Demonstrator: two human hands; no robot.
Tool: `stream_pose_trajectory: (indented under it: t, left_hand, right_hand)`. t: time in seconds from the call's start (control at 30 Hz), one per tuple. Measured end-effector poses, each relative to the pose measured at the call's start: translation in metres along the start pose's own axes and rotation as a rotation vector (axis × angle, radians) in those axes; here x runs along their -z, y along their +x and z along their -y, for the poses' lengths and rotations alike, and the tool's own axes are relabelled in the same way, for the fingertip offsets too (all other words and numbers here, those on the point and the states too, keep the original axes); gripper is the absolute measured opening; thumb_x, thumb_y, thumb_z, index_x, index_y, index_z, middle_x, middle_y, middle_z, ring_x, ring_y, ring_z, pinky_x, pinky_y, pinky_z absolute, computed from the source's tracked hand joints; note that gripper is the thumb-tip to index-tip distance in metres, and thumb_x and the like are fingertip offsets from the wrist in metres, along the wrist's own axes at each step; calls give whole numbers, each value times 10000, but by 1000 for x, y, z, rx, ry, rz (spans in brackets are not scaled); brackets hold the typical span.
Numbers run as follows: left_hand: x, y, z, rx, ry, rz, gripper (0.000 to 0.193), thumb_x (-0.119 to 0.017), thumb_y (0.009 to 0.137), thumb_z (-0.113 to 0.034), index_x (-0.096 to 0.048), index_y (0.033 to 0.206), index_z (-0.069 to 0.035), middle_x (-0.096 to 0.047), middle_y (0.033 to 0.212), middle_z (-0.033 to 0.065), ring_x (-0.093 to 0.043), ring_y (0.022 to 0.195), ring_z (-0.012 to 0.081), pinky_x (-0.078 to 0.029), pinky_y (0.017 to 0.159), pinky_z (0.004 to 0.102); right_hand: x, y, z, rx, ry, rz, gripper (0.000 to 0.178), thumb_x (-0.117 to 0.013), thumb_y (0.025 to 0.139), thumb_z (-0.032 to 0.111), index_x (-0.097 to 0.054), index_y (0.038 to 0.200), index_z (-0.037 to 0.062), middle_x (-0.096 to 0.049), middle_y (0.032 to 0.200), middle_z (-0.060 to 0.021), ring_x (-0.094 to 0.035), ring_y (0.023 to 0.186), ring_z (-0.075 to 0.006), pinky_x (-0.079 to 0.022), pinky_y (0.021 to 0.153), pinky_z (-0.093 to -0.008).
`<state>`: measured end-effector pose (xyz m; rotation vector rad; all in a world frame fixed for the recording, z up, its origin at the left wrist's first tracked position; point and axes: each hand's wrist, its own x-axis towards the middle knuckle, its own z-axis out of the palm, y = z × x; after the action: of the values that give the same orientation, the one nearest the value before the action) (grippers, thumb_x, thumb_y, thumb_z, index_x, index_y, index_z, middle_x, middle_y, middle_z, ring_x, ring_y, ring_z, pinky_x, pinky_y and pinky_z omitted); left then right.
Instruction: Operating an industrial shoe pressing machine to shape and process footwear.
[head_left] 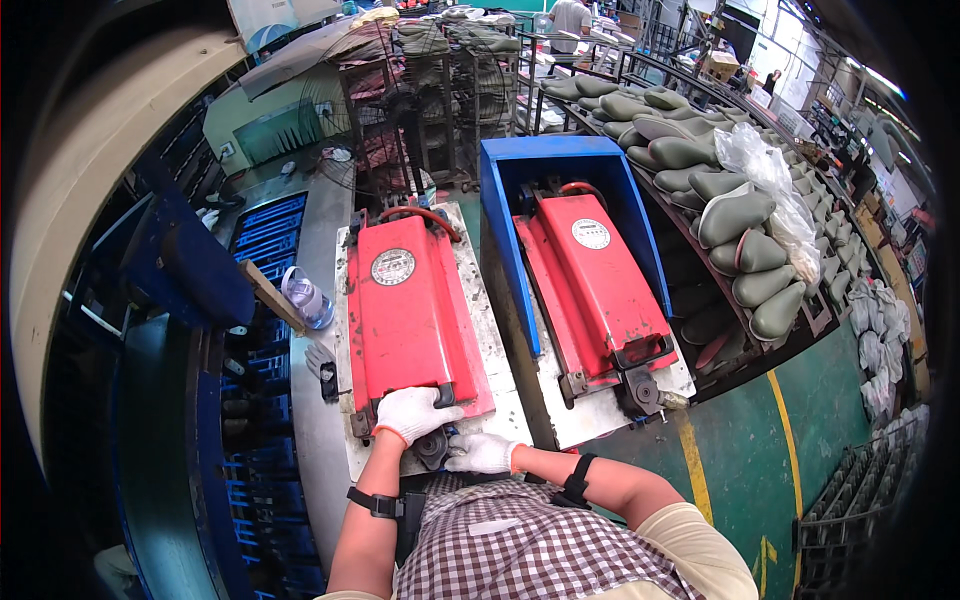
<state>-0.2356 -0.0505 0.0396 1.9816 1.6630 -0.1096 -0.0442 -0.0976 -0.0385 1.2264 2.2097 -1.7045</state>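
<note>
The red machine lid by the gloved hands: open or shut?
Shut, it appears: the red lid lies lowered over its white base, with no raised gap showing.

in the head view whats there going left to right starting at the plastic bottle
Clear plastic bottle → left red machine cover → right red machine cover → crumpled clear plastic sheeting → crumpled grey bundles

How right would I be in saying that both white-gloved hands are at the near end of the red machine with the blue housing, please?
Not quite: in the head view, the white-gloved left hand and right hand are at the near end of the other red machine, on the left; the blue housing stands around the right-hand machine.
</note>
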Motion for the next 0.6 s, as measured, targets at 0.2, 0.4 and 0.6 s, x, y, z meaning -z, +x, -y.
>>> stream_pose_trajectory:
  t: [0.2, 0.4, 0.6]
  left_hand:
    - [-1, 1, 2, 10, -6, 4, 718, -658, 793, -781, -791, 1018, -112, -774, 1021, 172, -741, 977, 360, -563, 872, 459]
    - [1, -1, -3, -22, -21, -38, 716, -649, 783, -781, -794, 959, -103, -772, 983, 177, -749, 945, 355, -572, 848, 476]
    - [0, -1, 1, -11, -2, -31, 721, -646, 783, -783, -790, 937, -94, -770, 962, 175, -747, 924, 358, -571, 833, 478]
  right_hand:
    - [1, -3, 4, -5, 61, 14, 691, -653, 950, 505, -586, 1415, -3, -665, 1346, -260, -631, 1264, -394, -474, 1084, -436]
    - [-11, 14, -20, 75, -35, -56, 729, -662, 948, 516, -564, 1441, -12, -696, 1267, -252, -690, 1085, -343, -527, 975, -422]
    - [0, 0, 2, 21, 28, 6, 722, -654, 951, 517, -566, 1434, -12, -698, 1254, -251, -692, 1085, -347, -527, 972, -429]
